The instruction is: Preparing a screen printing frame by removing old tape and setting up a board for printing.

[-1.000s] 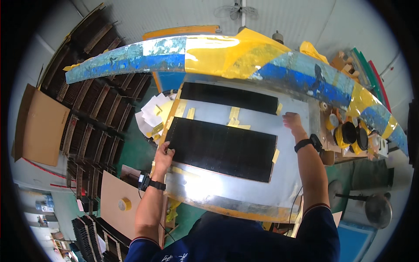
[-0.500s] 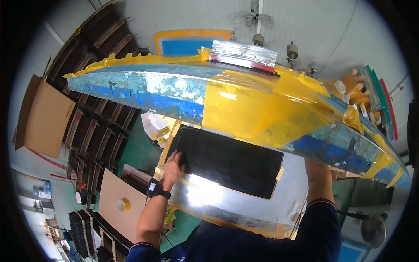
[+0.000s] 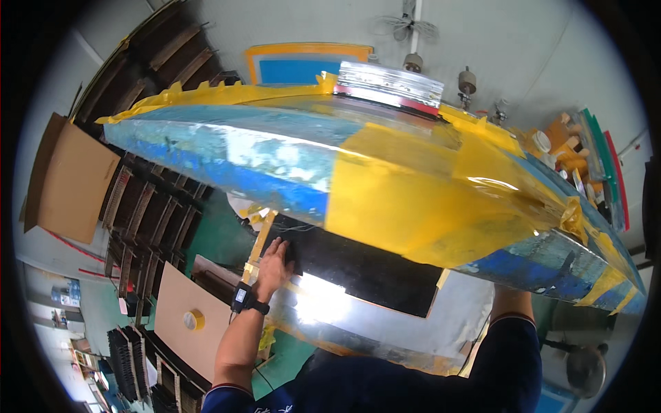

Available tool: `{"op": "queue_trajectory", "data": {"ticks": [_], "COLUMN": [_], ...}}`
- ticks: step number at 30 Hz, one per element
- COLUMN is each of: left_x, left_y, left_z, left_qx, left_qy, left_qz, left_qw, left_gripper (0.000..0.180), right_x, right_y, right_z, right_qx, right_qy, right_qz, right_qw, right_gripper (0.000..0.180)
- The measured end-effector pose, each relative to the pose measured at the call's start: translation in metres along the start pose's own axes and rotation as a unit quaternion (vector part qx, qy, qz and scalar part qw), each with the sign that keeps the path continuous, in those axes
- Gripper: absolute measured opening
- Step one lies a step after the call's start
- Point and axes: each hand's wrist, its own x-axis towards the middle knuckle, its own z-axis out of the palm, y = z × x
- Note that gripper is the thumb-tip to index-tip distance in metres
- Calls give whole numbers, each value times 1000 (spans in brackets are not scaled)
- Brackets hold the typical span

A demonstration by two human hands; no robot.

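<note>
Had the left hand (image 3: 274, 268) palm down and loosely spread on the left part of the black panel (image 3: 365, 265), with fingers pointing away from the body and the grip unclosed. Wore a dark device with a small screen (image 3: 239, 297) at the left wrist. Saw the right forearm (image 3: 511, 301) reach up to the lower edge of the big worn frame (image 3: 162, 148), with the right hand hidden behind it; could not say whether loose, closed or gripping there. Found the black panel lying on the pale metal surface (image 3: 454, 303), with the far part covered from sight by the frame and the near edge exposed. Noticed bright glare on the metal beside that near edge. Had the frame slanting above the panel, lower at the right, in flaking blue paint with yellow film (image 3: 399, 193) across the middle. Saw a silver bar (image 3: 389, 86) with a red lower edge on the far side of the frame, and a blue sheet in an orange border (image 3: 310, 67) at the wall beyond. To the left, took in an opened cardboard box (image 3: 76, 179), dark racks (image 3: 148, 206) and a brown board (image 3: 175, 296) bearing a roll of yellow tape (image 3: 200, 320).
</note>
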Motion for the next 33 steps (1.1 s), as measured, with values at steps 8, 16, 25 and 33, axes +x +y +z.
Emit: {"op": "queue_trajectory", "data": {"ticks": [8,16,25,33], "left_x": [12,7,-2,10], "left_y": [40,24,5,39], "left_z": [-25,-20,-10,-35], "left_qx": [-57,-52,-112,-62], "left_qy": [-56,-29,-30,-37], "left_qz": [-40,-13,-27,-22], "left_qw": [996,998,993,997], "left_gripper": [69,70,69,67], "right_x": [0,-8,-19,-8], "right_y": [18,15,25,7], "right_z": [-7,-5,9,-36], "right_qx": [-10,-12,-12,-35], "right_qy": [-10,-32,-54,-79], "right_qz": [20,13,20,-12], "right_qw": [1000,999,998,996], "right_gripper": [27,23,18,15]}}
